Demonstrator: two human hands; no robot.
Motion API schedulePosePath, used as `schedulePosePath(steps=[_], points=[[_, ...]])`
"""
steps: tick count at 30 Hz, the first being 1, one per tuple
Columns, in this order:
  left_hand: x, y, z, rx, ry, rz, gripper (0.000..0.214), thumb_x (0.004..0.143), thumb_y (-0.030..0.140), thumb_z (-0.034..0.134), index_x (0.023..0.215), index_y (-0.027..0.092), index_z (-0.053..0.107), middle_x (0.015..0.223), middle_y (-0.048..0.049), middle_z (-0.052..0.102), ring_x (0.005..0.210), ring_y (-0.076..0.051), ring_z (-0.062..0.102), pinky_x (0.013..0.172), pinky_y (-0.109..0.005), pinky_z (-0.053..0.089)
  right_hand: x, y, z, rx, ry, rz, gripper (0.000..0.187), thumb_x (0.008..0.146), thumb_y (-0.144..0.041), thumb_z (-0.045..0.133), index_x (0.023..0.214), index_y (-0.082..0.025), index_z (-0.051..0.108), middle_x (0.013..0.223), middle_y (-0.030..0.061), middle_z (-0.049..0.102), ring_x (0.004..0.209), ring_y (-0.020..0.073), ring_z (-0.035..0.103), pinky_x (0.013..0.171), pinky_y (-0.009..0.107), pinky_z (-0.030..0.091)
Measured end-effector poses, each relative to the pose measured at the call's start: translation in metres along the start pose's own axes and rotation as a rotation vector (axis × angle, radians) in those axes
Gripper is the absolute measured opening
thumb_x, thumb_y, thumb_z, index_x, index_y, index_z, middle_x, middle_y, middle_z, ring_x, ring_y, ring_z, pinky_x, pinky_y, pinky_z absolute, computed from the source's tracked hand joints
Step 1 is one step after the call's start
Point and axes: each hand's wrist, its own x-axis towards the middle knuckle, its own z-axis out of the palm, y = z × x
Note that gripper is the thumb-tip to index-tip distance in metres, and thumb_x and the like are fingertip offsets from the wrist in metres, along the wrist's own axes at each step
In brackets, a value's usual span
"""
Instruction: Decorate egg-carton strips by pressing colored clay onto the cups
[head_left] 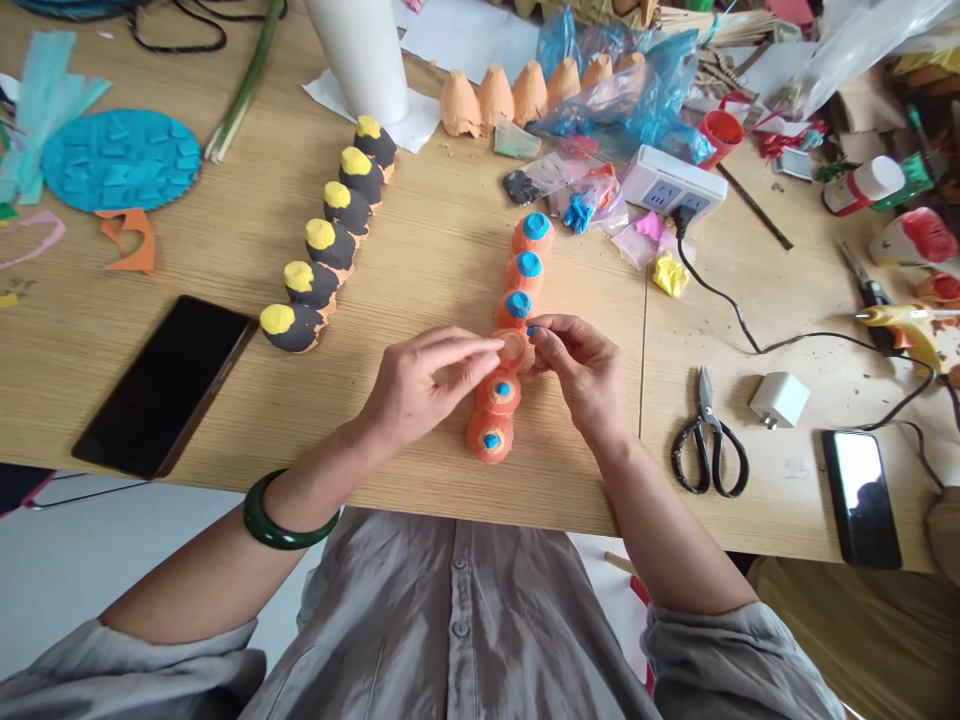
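From the head view, I see an orange strip of cups (515,353) at centre, running just past twelve to just past six o'clock. At its three, the right hand (581,370) pinches a blue bit (532,331); at its eight, the left hand (412,385) reaches a cup's rim, fingers loosely extended, thumb apart.

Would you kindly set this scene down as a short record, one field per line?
Left hand: fingertips at the fourth cup from the far end of the orange row
Right hand: pinching a small blue piece beside that cup
Orange row: six cups; far three blue-topped, nearest two with small blue dabs
Black row: six yellow-topped cups, left of the orange row
Scissors: on the table, right of the right hand
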Motion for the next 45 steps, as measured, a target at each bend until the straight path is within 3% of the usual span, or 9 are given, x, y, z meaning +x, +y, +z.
schedulePosePath(steps=[4,12,19,27,33,36,38,41,45], points=[[0.014,-0.009,0.009,-0.152,0.042,-0.217,0.027,0.098,0.035,0.067,0.114,0.018,0.081,0.116,-0.0100,0.080,0.104,-0.021,0.076,0.078,-0.027,0.064,0.004,-0.001,0.002,-0.143,-0.047,-0.061,0.039,0.086,-0.061,0.080,0.093,-0.022,0.076,0.098,0.0041,0.073,0.068,0.0122,0.062,0.053,0.025,0.057],[0.017,-0.023,0.020,-0.218,0.055,-0.293,0.027,0.094,0.029,0.066,0.112,0.015,0.081,0.117,-0.0126,0.079,0.101,-0.022,0.076,0.078,-0.028,0.065,0.000,0.008,0.001,-0.537,-0.074,-0.412,0.015,0.102,-0.033,0.066,0.102,-0.027,0.080,0.098,0.0049,0.068,0.080,0.0161,0.066,0.064,0.030,0.059],[0.014,-0.029,0.019,-0.325,-0.023,-0.496,0.038,0.094,0.038,0.069,0.124,0.015,0.077,0.096,-0.0090,0.084,0.081,-0.023,0.080,0.072,-0.033,0.066,0.001,0.022,-0.004,-0.694,-0.047,-0.598,0.023,0.107,-0.030,0.057,0.116,-0.027,0.078,0.104,0.0087,0.072,0.088,0.0199,0.070,0.076,0.036,0.062],[0.020,-0.028,0.019,-0.539,-0.020,-0.622,0.055,0.088,0.034,0.076,0.139,0.013,0.067,0.093,-0.0087,0.083,0.080,-0.023,0.079,0.066,-0.033,0.065,-0.003,0.019,-0.003,-0.587,-0.034,-0.523,0.027,0.108,-0.029,0.054,0.125,-0.027,0.074,0.111,0.0097,0.072,0.098,0.0200,0.072,0.074,0.033,0.065],[0.029,-0.009,0.017,-0.698,0.024,-0.683,0.039,0.082,0.043,0.083,0.113,0.019,0.079,0.111,-0.0071,0.084,0.112,-0.026,0.076,0.095,-0.036,0.062,-0.005,0.024,0.000,-0.490,-0.039,-0.501,0.029,0.106,-0.025,0.054,0.131,-0.027,0.070,0.118,0.0101,0.069,0.102,0.0194,0.071,0.081,0.034,0.066],[0.033,0.000,0.019,-0.851,-0.101,-0.633,0.037,0.090,0.052,0.073,0.107,0.021,0.080,0.111,-0.0077,0.083,0.115,-0.028,0.075,0.094,-0.038,0.062,-0.005,0.023,0.001,-0.470,-0.054,-0.548,0.036,0.106,-0.021,0.050,0.138,-0.027,0.066,0.119,0.0111,0.069,0.104,0.0203,0.071,0.087,0.038,0.067],[0.036,0.003,0.021,-0.865,-0.061,-0.643,0.035,0.090,0.047,0.073,0.111,0.020,0.077,0.111,-0.0080,0.082,0.111,-0.027,0.076,0.092,-0.036,0.062,-0.005,0.019,0.001,-0.398,-0.058,-0.536,0.039,0.107,-0.020,0.048,0.141,-0.028,0.065,0.119,0.0106,0.070,0.104,0.0201,0.071,0.089,0.040,0.066],[0.040,0.007,0.021,-0.956,-0.018,-0.678,0.033,0.089,0.035,0.074,0.118,0.019,0.074,0.117,-0.0081,0.081,0.111,-0.024,0.075,0.094,-0.034,0.059,-0.001,0.010,0.000,-0.177,0.001,-0.421,0.030,0.106,-0.028,0.056,0.133,-0.029,0.070,0.118,0.0079,0.071,0.101,0.0189,0.072,0.091,0.040,0.066],[0.049,0.014,0.020,-1.134,-0.047,-0.711,0.036,0.088,0.029,0.071,0.122,0.018,0.073,0.118,-0.0084,0.079,0.109,-0.022,0.073,0.090,-0.029,0.056,0.013,0.003,-0.001,0.118,0.108,-0.031,0.030,0.099,-0.050,0.066,0.109,-0.023,0.076,0.103,0.0061,0.075,0.093,0.0201,0.072,0.089,0.041,0.066]])
